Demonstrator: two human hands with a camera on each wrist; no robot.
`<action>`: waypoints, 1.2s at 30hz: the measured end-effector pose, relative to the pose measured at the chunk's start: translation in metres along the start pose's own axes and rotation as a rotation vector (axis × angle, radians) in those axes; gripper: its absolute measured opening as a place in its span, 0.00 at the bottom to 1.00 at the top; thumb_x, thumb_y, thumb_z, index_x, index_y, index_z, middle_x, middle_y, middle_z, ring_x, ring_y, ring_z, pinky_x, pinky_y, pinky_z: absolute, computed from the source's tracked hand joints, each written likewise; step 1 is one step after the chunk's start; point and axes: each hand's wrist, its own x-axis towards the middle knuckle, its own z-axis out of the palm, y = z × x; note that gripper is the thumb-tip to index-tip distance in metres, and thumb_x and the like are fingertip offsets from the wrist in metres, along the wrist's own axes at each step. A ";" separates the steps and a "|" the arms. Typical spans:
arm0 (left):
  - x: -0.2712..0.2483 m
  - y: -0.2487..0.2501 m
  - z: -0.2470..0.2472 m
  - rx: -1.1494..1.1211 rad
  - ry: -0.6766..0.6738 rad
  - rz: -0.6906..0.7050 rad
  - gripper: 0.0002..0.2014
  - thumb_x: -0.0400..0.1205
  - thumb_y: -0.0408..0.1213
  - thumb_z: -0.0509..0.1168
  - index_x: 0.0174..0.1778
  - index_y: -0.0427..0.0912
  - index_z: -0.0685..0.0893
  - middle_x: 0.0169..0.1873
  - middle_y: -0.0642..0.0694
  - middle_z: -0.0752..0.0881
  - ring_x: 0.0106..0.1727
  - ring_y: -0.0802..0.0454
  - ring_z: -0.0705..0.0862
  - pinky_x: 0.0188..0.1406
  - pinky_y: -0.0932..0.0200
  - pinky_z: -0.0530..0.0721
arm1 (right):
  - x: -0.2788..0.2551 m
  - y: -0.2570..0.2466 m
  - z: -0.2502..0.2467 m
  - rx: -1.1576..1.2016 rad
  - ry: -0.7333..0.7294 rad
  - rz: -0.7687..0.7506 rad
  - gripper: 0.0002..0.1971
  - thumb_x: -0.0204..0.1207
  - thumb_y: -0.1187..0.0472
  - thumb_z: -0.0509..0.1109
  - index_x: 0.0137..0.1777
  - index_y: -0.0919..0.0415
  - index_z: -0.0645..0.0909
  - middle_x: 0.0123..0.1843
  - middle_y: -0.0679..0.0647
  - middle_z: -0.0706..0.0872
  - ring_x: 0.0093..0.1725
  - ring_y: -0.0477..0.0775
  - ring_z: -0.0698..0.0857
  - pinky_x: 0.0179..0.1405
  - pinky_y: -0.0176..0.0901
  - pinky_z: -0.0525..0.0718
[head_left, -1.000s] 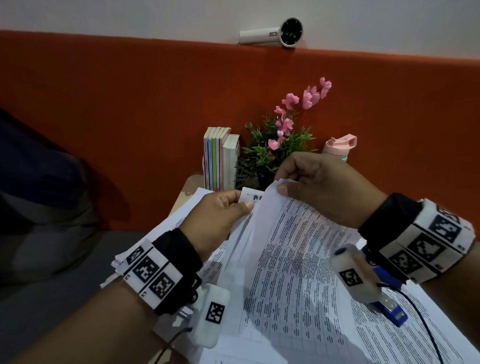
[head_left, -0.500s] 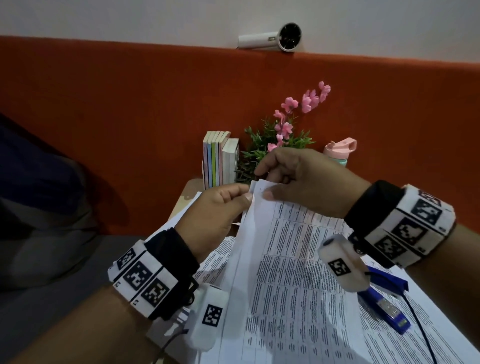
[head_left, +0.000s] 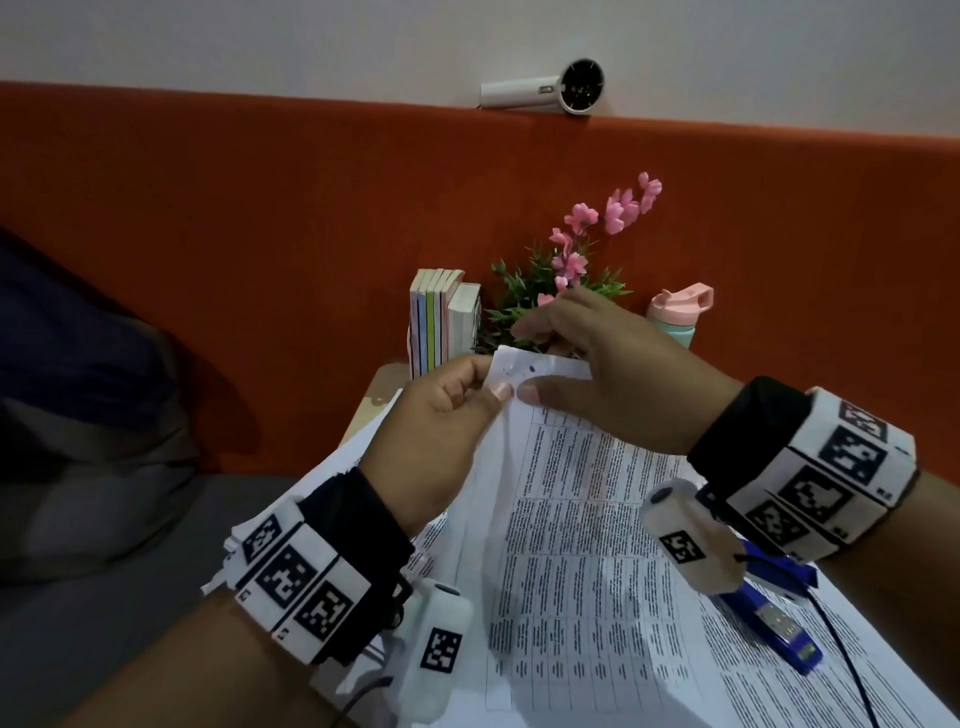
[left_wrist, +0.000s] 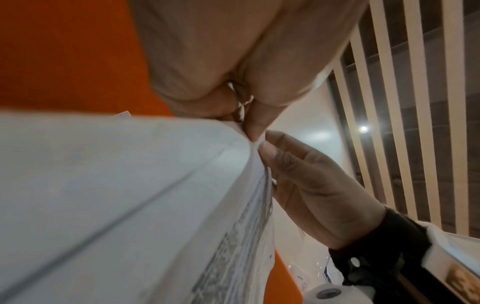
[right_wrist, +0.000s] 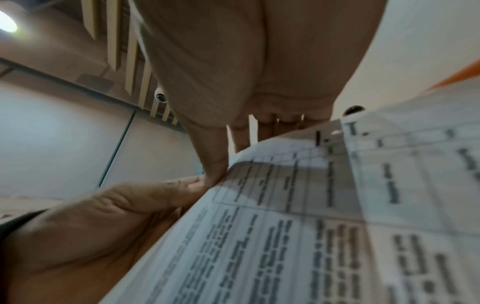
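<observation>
The left grip pinches the top edge of the printed sheet between its thumb and curled fingers. The right grip pinches the same edge just beside it, thumb in front and fingers behind, with the two thumbs close together. The sheet's far end is lifted off the surface, and its near part lies on a stack of papers spread over that surface. A blue stapler lies on the papers toward the right edge, below the right wrist. Upright books, a flowering plant and a pink-lidded bottle stand along the far edge.
</observation>
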 end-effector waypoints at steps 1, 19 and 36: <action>0.000 0.000 0.000 -0.017 0.018 0.003 0.11 0.89 0.32 0.59 0.59 0.42 0.86 0.50 0.42 0.92 0.49 0.49 0.91 0.50 0.54 0.90 | 0.000 0.000 0.000 -0.059 -0.036 0.009 0.16 0.79 0.47 0.70 0.64 0.50 0.78 0.52 0.40 0.77 0.49 0.40 0.78 0.46 0.32 0.76; -0.010 -0.018 0.004 0.269 0.097 -0.063 0.10 0.90 0.44 0.55 0.61 0.53 0.81 0.52 0.51 0.89 0.57 0.52 0.87 0.62 0.39 0.84 | -0.014 0.022 -0.011 -0.047 -0.076 0.175 0.34 0.80 0.37 0.59 0.83 0.48 0.58 0.77 0.48 0.75 0.73 0.49 0.76 0.72 0.51 0.79; -0.014 -0.017 0.016 0.322 0.038 0.010 0.17 0.89 0.52 0.55 0.55 0.39 0.76 0.44 0.35 0.82 0.41 0.44 0.82 0.43 0.42 0.82 | 0.007 -0.005 -0.007 -0.156 -0.072 0.003 0.14 0.89 0.51 0.53 0.39 0.45 0.62 0.34 0.51 0.73 0.30 0.52 0.70 0.32 0.50 0.72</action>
